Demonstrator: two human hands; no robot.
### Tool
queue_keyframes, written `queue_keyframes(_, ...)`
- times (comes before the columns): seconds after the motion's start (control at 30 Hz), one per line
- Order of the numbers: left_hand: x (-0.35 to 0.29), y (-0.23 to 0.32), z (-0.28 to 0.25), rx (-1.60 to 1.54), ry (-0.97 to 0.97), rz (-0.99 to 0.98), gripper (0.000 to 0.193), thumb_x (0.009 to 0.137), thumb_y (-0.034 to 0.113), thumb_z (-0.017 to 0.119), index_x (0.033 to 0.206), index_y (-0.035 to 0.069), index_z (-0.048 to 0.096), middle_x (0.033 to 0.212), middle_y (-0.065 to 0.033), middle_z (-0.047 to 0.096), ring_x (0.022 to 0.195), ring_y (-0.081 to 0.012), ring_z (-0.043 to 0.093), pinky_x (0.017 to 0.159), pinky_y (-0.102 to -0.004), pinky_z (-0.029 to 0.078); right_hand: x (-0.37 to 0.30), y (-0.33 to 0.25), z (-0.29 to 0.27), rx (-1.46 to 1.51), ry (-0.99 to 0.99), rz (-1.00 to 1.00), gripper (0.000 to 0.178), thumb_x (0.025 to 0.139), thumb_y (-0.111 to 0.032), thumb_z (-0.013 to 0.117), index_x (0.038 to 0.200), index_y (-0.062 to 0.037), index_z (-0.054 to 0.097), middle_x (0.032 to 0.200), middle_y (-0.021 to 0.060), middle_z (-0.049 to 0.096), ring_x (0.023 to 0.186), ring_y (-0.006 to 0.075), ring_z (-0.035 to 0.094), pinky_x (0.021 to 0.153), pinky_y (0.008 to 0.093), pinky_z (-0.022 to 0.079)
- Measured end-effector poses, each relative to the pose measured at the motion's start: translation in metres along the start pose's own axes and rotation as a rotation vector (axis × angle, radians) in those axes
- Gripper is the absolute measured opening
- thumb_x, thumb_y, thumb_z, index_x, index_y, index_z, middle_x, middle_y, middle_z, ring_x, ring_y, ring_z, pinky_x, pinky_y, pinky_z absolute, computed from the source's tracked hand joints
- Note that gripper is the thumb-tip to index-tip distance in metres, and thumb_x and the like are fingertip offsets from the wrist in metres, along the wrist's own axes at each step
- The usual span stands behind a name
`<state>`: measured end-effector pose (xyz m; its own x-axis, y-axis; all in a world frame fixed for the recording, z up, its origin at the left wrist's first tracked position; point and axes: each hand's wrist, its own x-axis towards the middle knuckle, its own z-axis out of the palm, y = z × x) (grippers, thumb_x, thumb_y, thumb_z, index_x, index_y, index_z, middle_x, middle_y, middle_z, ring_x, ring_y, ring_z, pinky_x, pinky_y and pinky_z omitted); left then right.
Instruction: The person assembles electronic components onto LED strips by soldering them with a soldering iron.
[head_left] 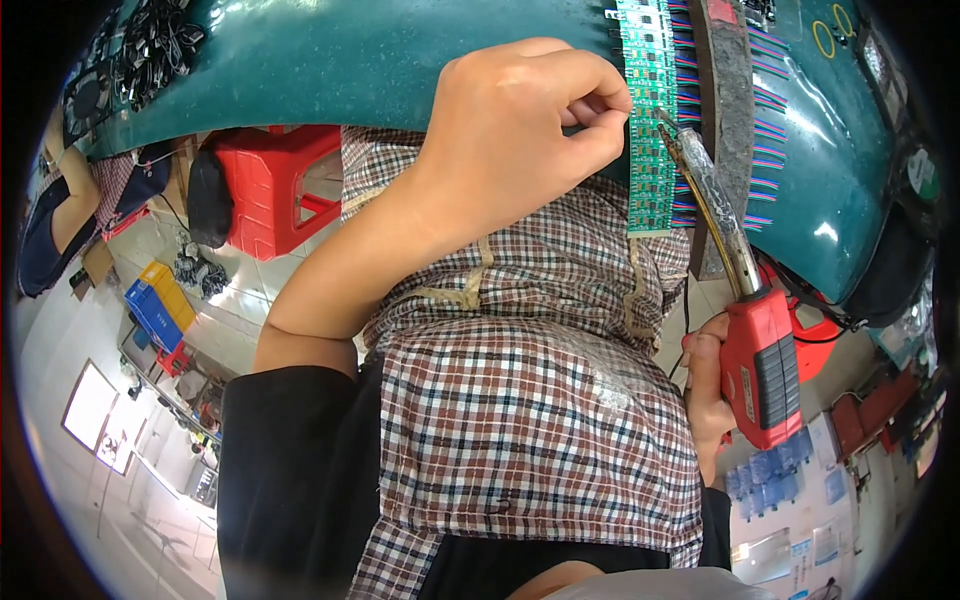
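My left hand [525, 115] is closed in a pinch at the left edge of a long green circuit board panel [651, 195]. Whatever lies between thumb and forefinger is too small to make out. A red soldering gun [762, 370] with a long metal barrel is gripped in my right hand [708, 385], whose fingers are partly hidden behind the handle. The gun's tip and a thin feed tube reach the panel's right side, close to its small black chips. Rows of thin multicoloured wires [768, 157] run from the panel's right edge beneath a dark grey bar [728, 130].
The green table [330, 70] bears a bundle of black cables [158, 50] at far left and yellow rings [823, 39] at far right. A red stool [270, 185] stands under the table's near edge. Another person's arm [75, 195] shows at the left.
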<state>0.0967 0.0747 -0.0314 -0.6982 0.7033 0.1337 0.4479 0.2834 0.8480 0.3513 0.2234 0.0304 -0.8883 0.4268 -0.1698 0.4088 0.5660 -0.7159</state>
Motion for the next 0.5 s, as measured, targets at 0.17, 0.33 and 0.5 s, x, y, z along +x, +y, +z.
queue_keyframes(0.17, -0.0002, 0.0002, 0.0010, -0.007, 0.001, 0.002, 0.010, 0.079, -0.003, 0.076, 0.089, -0.001, 0.074, 0.084, -0.0067, 0.073, 0.075, -0.0116, 0.073, 0.068, -0.0220, 0.060, -0.0011, 0.0045, 0.0004, -0.037, -0.001, -0.063, 0.013, 0.092, 0.008, 0.061, 0.103, 0.0034, 0.060, 0.076, 0.0071, 0.059, 0.060, 0.0125, 0.053, 0.055, 0.0267, 0.041)
queue_keyframes(0.33, -0.0003, 0.0010, 0.0015, -0.033, 0.004, -0.013, 0.010, 0.080, -0.002, 0.076, 0.090, -0.001, 0.073, 0.085, -0.0067, 0.073, 0.076, -0.0120, 0.074, 0.069, -0.0226, 0.060, 0.0042, 0.0015, 0.0017, 0.030, -0.002, -0.044, 0.008, 0.091, 0.009, 0.059, 0.095, 0.0024, 0.060, 0.077, 0.0078, 0.059, 0.062, 0.0135, 0.054, 0.057, 0.0267, 0.042)
queue_keyframes(0.5, -0.0003, 0.0011, 0.0011, -0.024, 0.008, -0.009, 0.010, 0.080, -0.002, 0.076, 0.089, -0.001, 0.073, 0.085, -0.0067, 0.073, 0.076, -0.0120, 0.074, 0.069, -0.0226, 0.060, 0.0059, -0.0005, 0.0027, 0.081, -0.025, 0.033, 0.008, 0.091, 0.010, 0.058, 0.092, 0.0022, 0.060, 0.076, 0.0077, 0.058, 0.063, 0.0137, 0.054, 0.058, 0.0270, 0.042)
